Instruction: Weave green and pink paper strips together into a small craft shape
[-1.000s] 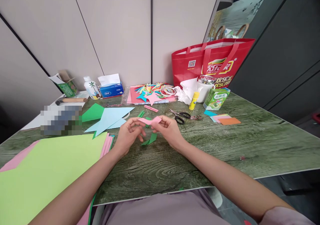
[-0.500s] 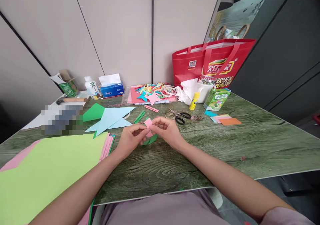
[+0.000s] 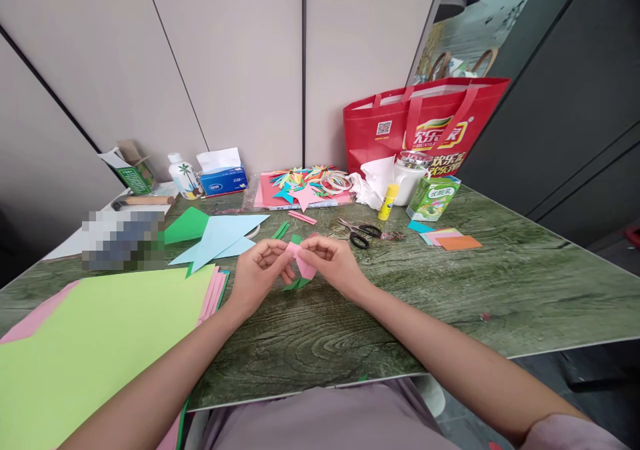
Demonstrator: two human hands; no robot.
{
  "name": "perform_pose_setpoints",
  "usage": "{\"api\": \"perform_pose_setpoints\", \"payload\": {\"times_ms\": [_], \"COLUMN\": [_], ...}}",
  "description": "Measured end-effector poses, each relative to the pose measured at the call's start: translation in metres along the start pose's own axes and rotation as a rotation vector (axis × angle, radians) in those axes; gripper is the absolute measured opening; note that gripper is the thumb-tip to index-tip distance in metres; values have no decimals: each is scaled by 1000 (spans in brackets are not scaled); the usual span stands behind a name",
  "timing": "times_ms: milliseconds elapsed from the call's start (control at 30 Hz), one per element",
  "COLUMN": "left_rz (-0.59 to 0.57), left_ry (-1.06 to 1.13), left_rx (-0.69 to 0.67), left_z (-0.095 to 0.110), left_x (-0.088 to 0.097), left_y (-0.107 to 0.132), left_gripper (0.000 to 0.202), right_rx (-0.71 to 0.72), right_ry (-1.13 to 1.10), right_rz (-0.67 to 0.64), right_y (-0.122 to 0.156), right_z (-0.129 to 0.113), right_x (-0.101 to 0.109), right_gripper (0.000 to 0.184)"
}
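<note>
Between my two hands, over the middle of the table, is a small piece of pink paper (image 3: pixel 306 268). My left hand (image 3: pixel 260 270) pinches its left side between thumb and fingers. On the other side, my right hand (image 3: pixel 333 263) grips it with thumb and forefinger. Green paper (image 3: pixel 299 283) shows just below and behind the pink piece; part of it is hidden by my fingers. Black-handled scissors (image 3: pixel 361 232) lie open beyond my right hand. Green strips (image 3: pixel 281 231) and pink strips (image 3: pixel 302 217) rest farther back.
Light blue paper (image 3: pixel 220 233) and a large stack of coloured sheets (image 3: pixel 110 330) lie left. Along the back stand a tissue pack (image 3: pixel 223 180), folded paper stars (image 3: pixel 306 197), a glue stick (image 3: pixel 389 202), a drink carton (image 3: pixel 434 199) and a red bag (image 3: pixel 375 133). Small coloured sheets (image 3: pixel 460 243) lie right.
The pink paper has turned between my fingers, and its wider part now points down to the right. My hands have barely shifted otherwise.
</note>
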State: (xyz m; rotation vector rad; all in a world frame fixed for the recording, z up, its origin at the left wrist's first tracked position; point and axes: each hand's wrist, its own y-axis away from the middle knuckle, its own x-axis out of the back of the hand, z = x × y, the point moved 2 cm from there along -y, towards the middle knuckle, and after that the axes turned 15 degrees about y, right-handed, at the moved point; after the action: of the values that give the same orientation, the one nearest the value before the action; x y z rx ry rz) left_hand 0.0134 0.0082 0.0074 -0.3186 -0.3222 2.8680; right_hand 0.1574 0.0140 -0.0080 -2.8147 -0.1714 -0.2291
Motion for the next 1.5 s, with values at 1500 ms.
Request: {"api": "perform_pose_setpoints", "payload": {"times_ms": [1500], "left_rz": [52], "left_ry": [186], "left_rx": [392], "left_z": [-9], "left_x": [12], "left_y": [-6], "left_gripper": [22], "right_rx": [87], "right_ry": [284], "right_rz": [23], "right_y": [2], "right_z": [10], "right_x": [-1], "right_gripper": [12]}}
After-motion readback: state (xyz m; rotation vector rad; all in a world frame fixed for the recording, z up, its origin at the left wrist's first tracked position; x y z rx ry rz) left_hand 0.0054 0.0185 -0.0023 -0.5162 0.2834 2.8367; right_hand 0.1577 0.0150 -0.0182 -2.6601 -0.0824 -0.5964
